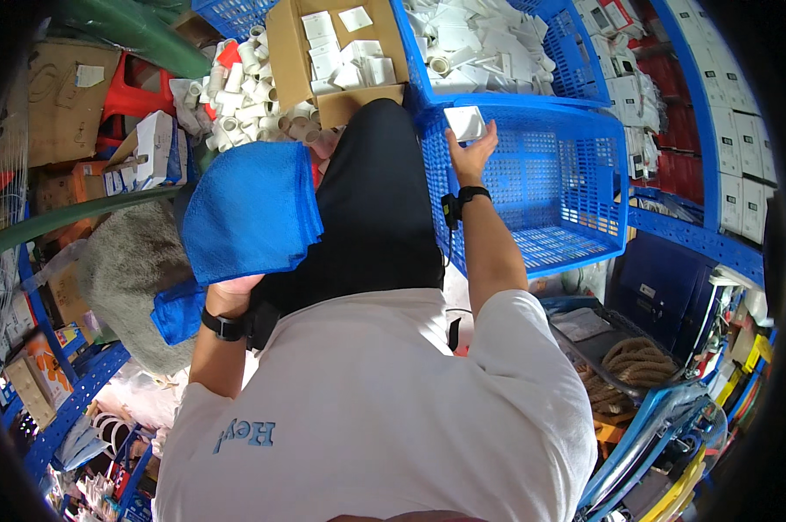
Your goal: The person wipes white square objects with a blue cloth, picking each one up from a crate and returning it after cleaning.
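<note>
A folded blue microfiber cloth lies over my left hand, hiding the fingers; only part of the palm and the wrist show below it. My right hand grips a square white plastic plate by its lower edge. That hand is over the near left part of a blue perforated plastic crate. Behind it, a second blue crate holds a heap of white plates. An open cardboard box with more white plates stands beyond my knee.
White plastic pipe fittings are piled left of the box. A grey towel lies by my left arm, with a red plastic stool farther off. Blue metal shelving and a coil of rope are on the right.
</note>
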Demonstrator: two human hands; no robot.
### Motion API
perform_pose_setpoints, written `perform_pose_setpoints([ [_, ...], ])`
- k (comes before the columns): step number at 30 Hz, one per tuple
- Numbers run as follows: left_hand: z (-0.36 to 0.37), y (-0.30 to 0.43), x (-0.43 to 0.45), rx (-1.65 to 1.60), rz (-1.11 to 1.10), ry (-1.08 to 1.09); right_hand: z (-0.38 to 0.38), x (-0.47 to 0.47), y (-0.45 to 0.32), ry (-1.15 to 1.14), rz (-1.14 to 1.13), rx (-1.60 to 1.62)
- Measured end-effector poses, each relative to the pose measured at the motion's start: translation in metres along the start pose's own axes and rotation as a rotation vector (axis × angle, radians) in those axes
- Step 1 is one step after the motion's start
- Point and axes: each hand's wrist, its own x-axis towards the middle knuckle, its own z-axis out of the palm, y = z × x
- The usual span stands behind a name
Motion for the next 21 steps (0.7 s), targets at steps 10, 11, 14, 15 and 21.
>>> perform_pose_setpoints([
  [10,0.004,-0.003,-0.003,-0.046,0.016,-0.038,0.012,0.045,0.003,-0.141,-0.068,-0.246],
  [11,0.004,-0.002,-0.006,-0.056,0.028,-0.048,0.005,0.048,-0.006,-0.182,-0.058,-0.219],
  [14,0.007,0.0,0.0,-0.103,0.033,-0.134,-0.013,0.063,-0.028,-0.036,-0.274,-0.088],
  [15,0.008,0.0,0.001,-0.122,0.045,-0.166,-0.023,0.062,-0.057,-0.093,-0.374,-0.075],
  [21,0.018,0.0,0.01,-0.166,0.06,-0.315,-0.089,-0.008,-0.251,-1.14,-0.151,0.802],
])
